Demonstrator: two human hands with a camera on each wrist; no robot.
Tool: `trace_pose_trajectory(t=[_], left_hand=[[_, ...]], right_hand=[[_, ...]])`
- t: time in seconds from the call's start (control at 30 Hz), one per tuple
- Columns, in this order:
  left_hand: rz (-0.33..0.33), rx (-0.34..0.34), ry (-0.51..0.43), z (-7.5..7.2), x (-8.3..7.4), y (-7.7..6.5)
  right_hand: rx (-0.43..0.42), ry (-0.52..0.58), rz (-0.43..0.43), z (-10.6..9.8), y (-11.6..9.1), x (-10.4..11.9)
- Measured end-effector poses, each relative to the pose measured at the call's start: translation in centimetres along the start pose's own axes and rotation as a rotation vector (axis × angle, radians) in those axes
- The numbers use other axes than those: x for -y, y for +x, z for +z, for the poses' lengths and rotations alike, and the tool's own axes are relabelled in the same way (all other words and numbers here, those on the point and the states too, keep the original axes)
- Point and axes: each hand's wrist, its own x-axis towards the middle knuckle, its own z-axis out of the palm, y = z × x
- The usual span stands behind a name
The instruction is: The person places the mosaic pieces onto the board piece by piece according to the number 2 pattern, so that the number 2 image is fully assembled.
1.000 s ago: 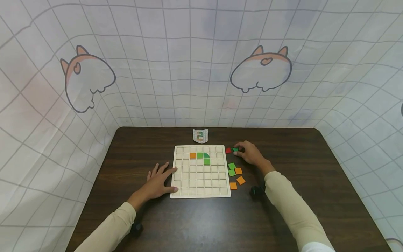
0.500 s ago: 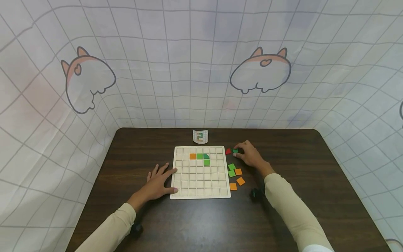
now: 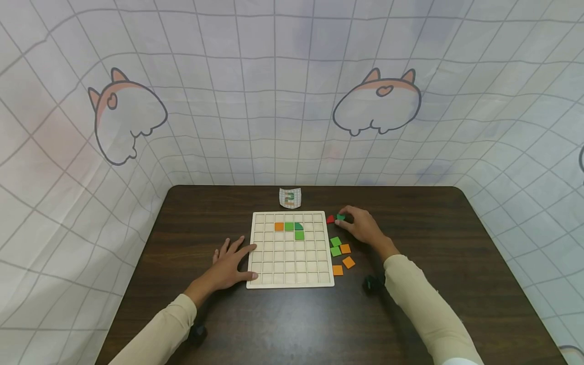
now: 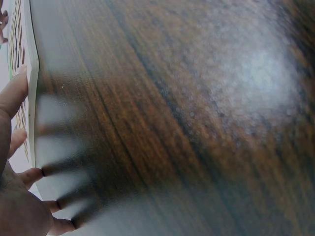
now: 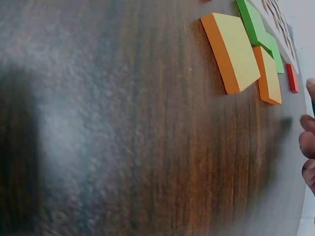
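A cream grid board (image 3: 290, 263) lies on the dark wooden table. In its upper cells sit an orange square tile (image 3: 279, 226), a light green tile (image 3: 289, 226), a dark green tile with a rounded corner (image 3: 298, 226) and, below that, another light green tile (image 3: 299, 235). My left hand (image 3: 225, 268), fingers spread, rests with thumb and index finger on the board's left edge. Right of the board's upper corner, my right hand (image 3: 362, 225) pinches a dark green tile (image 3: 340, 217) between thumb and fingers, partly hidden by them. A red tile (image 3: 330, 219) lies just left of it.
Two light green tiles (image 3: 335, 251) and three orange tiles (image 3: 349, 262) lie loose along the board's right side. Behind the board is a small paper card (image 3: 290, 198) with a coloured grid pattern. A white checked curtain (image 3: 292, 126) surrounds the table.
My right hand's fingertips have shifted slightly left, around the dark green tile near the red one. My left hand has stayed on the board's edge, and the tiles on the board are the same.
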Motion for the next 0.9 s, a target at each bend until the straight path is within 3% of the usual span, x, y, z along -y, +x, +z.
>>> trace_pose_trajectory(t=[0.33,0.67,0.9], left_hand=[[0.006,0.002,-0.01,-0.1,0.1,-0.1],[0.003,-0.001,0.005,-0.2,0.0,0.0],[0.003,0.005,0.002,-0.3,-0.2,-0.1]], right_hand=[[-0.088,0.137,-0.065,0.5,-0.4,0.5],[0.015,0.232,-0.02,1.1,-1.2,2.3],[0.065,0.255,-0.034,1.8,-1.5,3.3]])
